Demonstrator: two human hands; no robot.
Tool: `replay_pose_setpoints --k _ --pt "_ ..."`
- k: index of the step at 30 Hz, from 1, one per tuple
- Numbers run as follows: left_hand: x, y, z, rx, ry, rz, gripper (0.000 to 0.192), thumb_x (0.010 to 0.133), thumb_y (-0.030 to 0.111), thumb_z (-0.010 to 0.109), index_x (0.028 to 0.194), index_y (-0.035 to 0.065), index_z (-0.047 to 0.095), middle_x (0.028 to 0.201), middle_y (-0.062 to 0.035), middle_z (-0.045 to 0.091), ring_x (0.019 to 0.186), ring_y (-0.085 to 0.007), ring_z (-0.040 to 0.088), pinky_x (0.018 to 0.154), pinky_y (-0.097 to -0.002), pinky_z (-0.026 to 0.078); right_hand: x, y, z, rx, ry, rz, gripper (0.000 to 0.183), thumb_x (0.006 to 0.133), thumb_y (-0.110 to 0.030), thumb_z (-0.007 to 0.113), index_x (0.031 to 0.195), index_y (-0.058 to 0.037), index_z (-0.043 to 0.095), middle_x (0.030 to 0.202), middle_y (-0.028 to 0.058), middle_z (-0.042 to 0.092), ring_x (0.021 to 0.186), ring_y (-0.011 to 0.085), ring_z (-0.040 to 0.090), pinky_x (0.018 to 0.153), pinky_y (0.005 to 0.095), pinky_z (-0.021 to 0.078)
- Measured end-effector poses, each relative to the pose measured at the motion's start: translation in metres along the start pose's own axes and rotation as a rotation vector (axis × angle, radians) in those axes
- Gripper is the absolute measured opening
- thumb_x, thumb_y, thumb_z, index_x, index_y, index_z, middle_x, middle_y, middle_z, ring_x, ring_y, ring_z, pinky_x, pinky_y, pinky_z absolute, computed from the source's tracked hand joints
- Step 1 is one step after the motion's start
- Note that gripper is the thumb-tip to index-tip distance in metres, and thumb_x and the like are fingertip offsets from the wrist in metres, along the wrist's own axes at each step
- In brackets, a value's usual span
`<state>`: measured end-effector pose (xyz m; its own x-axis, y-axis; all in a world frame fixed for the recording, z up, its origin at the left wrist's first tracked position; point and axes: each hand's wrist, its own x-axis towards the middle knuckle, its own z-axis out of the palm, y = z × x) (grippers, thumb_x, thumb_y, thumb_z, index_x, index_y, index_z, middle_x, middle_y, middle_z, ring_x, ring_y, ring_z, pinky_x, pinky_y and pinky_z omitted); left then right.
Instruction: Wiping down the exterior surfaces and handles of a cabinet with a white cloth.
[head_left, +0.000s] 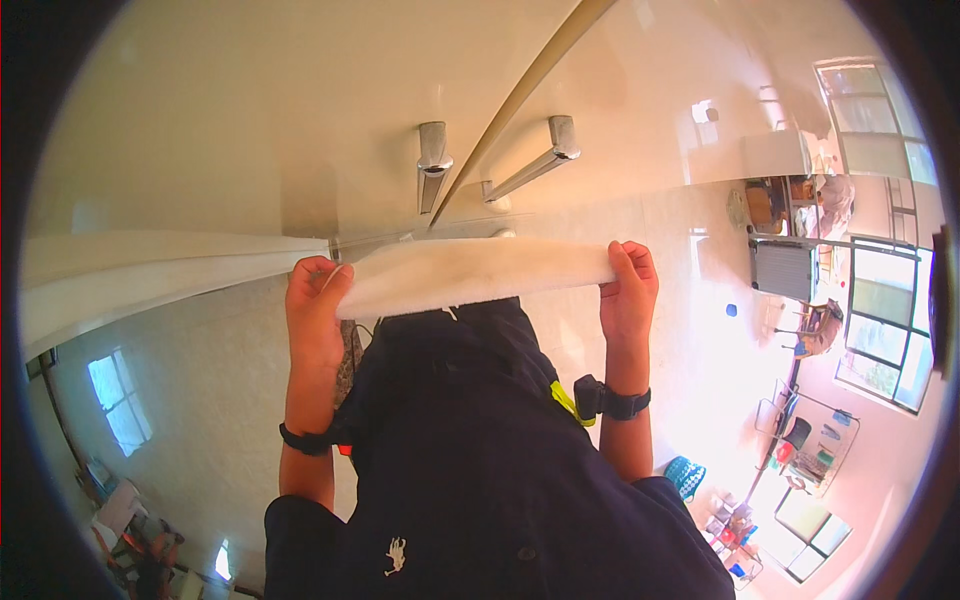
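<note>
A whitish cloth (480, 274) is stretched between my two hands in front of my waist. My left hand (319, 289) pinches its left end between thumb and fingers. At the opposite end, my right hand (630, 277) grips the corner the same way. Beyond the cloth stand glossy cream door panels; one long metal handle (433, 169) is left of the gap between them and another metal handle (532, 175) is to the right. Neither hand touches the handles.
A long whitish panel or ledge (165, 277) juts in from the left. Toward the right are a grey suitcase (784, 268), a chair (819, 328) and windows. A blue patterned basket (684, 478) sits on the floor at lower right, near a rack with small items.
</note>
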<state>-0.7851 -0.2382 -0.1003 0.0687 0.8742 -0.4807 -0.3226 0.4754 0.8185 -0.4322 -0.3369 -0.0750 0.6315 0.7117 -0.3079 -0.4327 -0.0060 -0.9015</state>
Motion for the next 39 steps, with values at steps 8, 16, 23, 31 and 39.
replay_pose_setpoints --k 8,16,23,31,39 --pt "-0.008 -0.018 0.003 0.004 0.043 0.224 0.023 0.084 -0.009 0.058 0.102 0.0053 0.053 0.099 -0.0063 0.063 0.088 -0.0124 0.058 0.082 -0.0279 0.045 -0.018 0.008 -0.024 -0.038 0.045 0.014 0.015 0.088 0.004 0.062 0.096 -0.0068 0.055 0.085 0.0000 0.061 0.077 0.0100 0.059 0.075 0.0262 0.0493" --pt "-0.025 -0.019 0.022 -0.300 -0.205 0.163 0.056 0.064 -0.020 0.039 0.112 0.0081 0.048 0.133 -0.0127 0.053 0.123 -0.0237 0.049 0.099 -0.0360 0.044 -0.013 0.002 -0.046 0.175 -0.071 0.118 0.032 0.083 0.013 0.055 0.108 -0.0078 0.053 0.111 0.0104 0.059 0.096 0.0198 0.061 0.086 0.0320 0.0496" --pt "-0.039 -0.030 0.062 -0.170 -0.217 0.178 0.075 0.058 -0.016 0.038 0.129 0.0077 0.045 0.148 -0.0236 0.040 0.135 -0.0301 0.043 0.108 -0.0392 0.040 -0.011 -0.027 -0.070 0.086 -0.152 0.171 0.067 0.069 0.018 0.043 0.132 -0.0052 0.046 0.143 0.0200 0.045 0.121 0.0284 0.053 0.100 0.0368 0.0449" --pt "-0.045 -0.051 0.107 0.319 -0.389 -0.096 0.030 0.087 -0.001 0.052 0.116 0.0025 0.053 0.123 -0.0190 0.062 0.106 -0.0188 0.060 0.090 -0.0297 0.048 -0.003 -0.037 -0.141 -0.385 -0.269 0.121 0.048 0.069 0.012 0.045 0.112 0.0016 0.062 0.108 0.0121 0.067 0.097 0.0157 0.062 0.085 0.0284 0.0480" --pt "-0.031 -0.091 0.122 0.422 -0.429 0.049 0.046 0.082 -0.009 0.053 0.126 0.0047 0.047 0.137 -0.0181 0.051 0.111 -0.0167 0.056 0.087 -0.0254 0.046 -0.002 -0.024 -0.182 -0.554 -0.016 -0.011 0.044 0.082 -0.011 0.072 0.122 -0.0045 0.057 0.106 0.0067 0.063 0.080 0.0092 0.059 0.070 0.0229 0.0474"
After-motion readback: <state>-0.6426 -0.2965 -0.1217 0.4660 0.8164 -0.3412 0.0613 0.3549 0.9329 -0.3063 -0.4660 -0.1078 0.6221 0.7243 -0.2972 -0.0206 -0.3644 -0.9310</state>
